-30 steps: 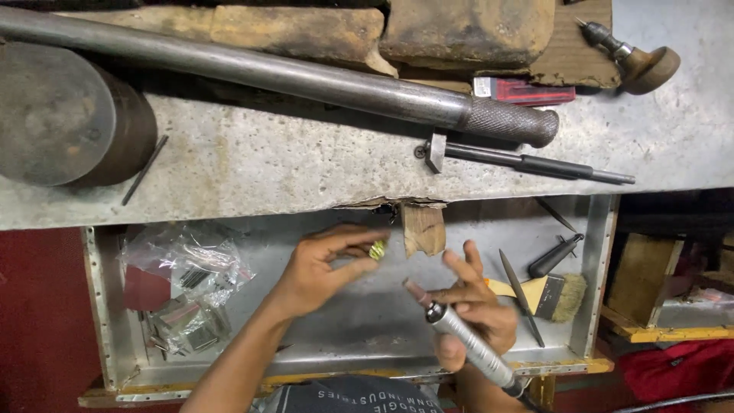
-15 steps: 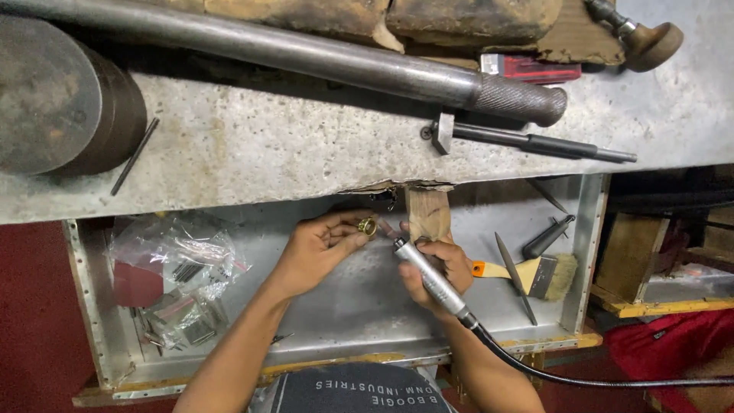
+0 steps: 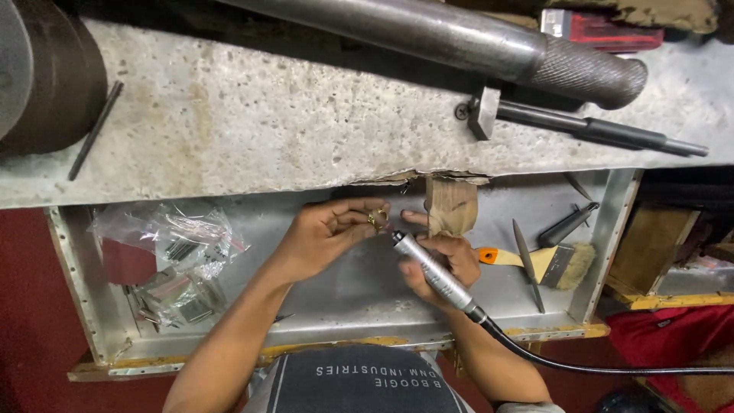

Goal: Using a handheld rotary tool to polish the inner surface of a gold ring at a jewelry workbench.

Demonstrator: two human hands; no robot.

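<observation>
One brush (image 3: 554, 264), two plastic bags (image 3: 172, 233) (clear), one rotary handpiece (image 3: 432, 269).

Both forearms reach away from the body and converge. The left hand (image 3: 325, 233) is palm-up, fingertips pinched together at its far right. The right hand (image 3: 440, 264) is curled closed, its index finger stretched left towards those fingertips.

Tabletop (image 3: 252, 130): behind the tray, carrying a long bar (image 3: 459, 38) at the back and a thin rod (image 3: 93, 131) at the left.
Tray (image 3: 612, 252): before and below the tabletop edge.
Wooden peg (image 3: 451, 205): sticks out from the tabletop edge, over the tray.
Left hand (image 3: 325, 233): over the tray, left of the peg, a small ring (image 3: 372, 220) in its fingers.
Right hand (image 3: 440, 264): just right of the left hand, holding a rotary handpiece (image 3: 432, 269), whose tip is near the ring.
Plastic bags (image 3: 172, 256): in the tray, left side.
Brush (image 3: 547, 262): in the tray, right side, a file (image 3: 527, 264) across it.
</observation>
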